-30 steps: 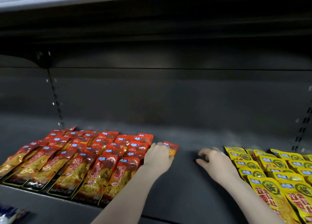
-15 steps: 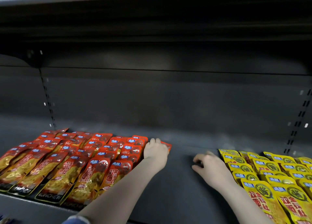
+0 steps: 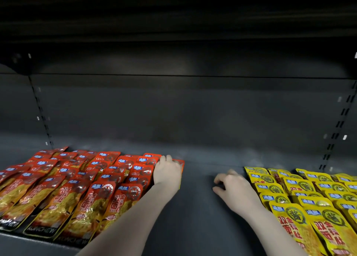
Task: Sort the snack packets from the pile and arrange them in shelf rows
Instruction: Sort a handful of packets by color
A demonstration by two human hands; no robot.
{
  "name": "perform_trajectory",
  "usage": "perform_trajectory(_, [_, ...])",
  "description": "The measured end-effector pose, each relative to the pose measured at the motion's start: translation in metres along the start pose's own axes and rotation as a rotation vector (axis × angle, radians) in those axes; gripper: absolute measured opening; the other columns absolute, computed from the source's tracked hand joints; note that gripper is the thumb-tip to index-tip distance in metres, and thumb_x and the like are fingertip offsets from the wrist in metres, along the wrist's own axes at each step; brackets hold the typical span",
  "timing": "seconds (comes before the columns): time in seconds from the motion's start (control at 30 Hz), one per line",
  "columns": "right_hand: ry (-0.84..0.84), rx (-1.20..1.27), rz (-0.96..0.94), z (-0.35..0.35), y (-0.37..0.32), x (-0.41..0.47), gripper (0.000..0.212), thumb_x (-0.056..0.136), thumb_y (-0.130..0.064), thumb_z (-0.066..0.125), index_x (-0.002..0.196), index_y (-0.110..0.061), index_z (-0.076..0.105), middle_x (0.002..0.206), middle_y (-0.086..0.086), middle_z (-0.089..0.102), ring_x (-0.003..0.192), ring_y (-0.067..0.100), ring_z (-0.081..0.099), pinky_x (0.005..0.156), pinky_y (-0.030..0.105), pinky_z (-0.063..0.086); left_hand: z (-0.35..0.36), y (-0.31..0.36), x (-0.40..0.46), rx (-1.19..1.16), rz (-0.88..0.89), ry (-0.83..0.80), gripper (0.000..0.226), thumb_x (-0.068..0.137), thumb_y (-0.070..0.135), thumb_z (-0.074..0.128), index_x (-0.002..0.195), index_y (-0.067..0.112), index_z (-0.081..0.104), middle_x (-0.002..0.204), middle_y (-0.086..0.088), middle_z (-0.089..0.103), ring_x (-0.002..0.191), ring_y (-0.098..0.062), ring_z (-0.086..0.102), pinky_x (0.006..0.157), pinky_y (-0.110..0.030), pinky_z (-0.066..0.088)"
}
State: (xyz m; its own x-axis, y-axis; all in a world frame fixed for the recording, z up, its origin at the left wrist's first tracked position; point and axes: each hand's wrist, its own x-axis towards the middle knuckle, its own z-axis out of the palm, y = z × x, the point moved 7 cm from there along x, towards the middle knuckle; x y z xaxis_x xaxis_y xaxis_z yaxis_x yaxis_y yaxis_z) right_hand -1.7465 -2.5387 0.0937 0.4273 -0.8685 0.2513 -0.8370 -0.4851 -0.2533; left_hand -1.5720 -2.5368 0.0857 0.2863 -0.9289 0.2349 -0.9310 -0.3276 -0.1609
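The red snack packets (image 3: 77,186) are laid flat in overlapping rows on the left part of the shelf (image 3: 193,207), their tops pointing to the back; noodles and a blue label are printed on each. One more red packet (image 3: 178,164) is set at the right end of the back row, largely covered. The yellow snack packets (image 3: 309,197) are arranged likewise on the right, each marked with a green round emblem and red characters. The two groups are kept well apart.

bare shelf (image 3: 195,207) lane between red packets (image 3: 81,188) and yellow packets (image 3: 309,197)
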Motion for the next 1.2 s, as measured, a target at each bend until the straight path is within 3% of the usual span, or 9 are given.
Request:
perform_trajectory(0.27, [-0.006, -0.003, 0.005, 0.001, -0.001, -0.001, 0.023, 0.093, -0.033, 0.052, 0.112, -0.023, 0.06, 0.111, 0.003, 0.051, 0.111, 0.023, 0.05, 0.087, 0.027, 0.042, 0.003, 0.001, 0.0, 0.05, 0.069, -0.025, 0.038, 0.09, 0.009, 0.051, 0.128, 0.01, 0.048, 0.126, -0.013, 0.044, 0.118, -0.029, 0.04, 0.095, -0.034, 0.038])
perform_trajectory(0.47, [-0.018, -0.013, 0.034, -0.003, -0.003, -0.004, 0.025, 0.093, -0.033, 0.051, 0.114, -0.021, 0.06, 0.115, 0.004, 0.051, 0.113, 0.024, 0.049, 0.09, 0.029, 0.042, -0.004, 0.002, -0.002, -0.025, 0.055, 0.003, 0.03, 0.099, 0.021, 0.043, 0.126, 0.012, 0.051, 0.127, -0.011, 0.047, 0.119, -0.027, 0.042, 0.096, -0.034, 0.038])
perform_trajectory(0.63, [0.03, -0.138, 0.041, -0.016, -0.006, -0.007, 0.03, 0.094, -0.035, 0.049, 0.116, -0.018, 0.058, 0.12, 0.007, 0.055, 0.115, 0.027, 0.05, 0.091, 0.031, 0.042, -0.03, 0.004, -0.011, -0.132, 0.013, 0.097, 0.043, 0.102, 0.039, 0.03, 0.127, 0.01, 0.051, 0.129, -0.009, 0.049, 0.12, -0.024, 0.043, 0.099, -0.032, 0.036])
perform_trajectory(0.93, [0.177, -0.284, 0.028, -0.064, 0.011, -0.026, 0.03, 0.095, -0.032, 0.045, 0.118, -0.016, 0.056, 0.123, 0.007, 0.053, 0.118, 0.026, 0.046, 0.094, 0.032, 0.037, -0.064, 0.015, -0.054, -0.198, -0.009, 0.138, 0.04, 0.099, 0.041, 0.038, 0.124, 0.012, 0.051, 0.127, -0.008, 0.051, 0.119, -0.024, 0.045, 0.096, -0.032, 0.038])
perform_trajectory(1.2, [0.239, -0.348, 0.112, -0.089, 0.06, -0.09, 0.031, 0.095, -0.037, 0.045, 0.118, -0.02, 0.057, 0.118, 0.005, 0.056, 0.115, 0.025, 0.049, 0.093, 0.032, 0.038, -0.089, 0.031, -0.103, -0.396, 0.108, 0.171, 0.038, 0.097, 0.042, 0.044, 0.125, 0.018, 0.054, 0.125, -0.003, 0.054, 0.119, -0.023, 0.046, 0.098, -0.031, 0.037])
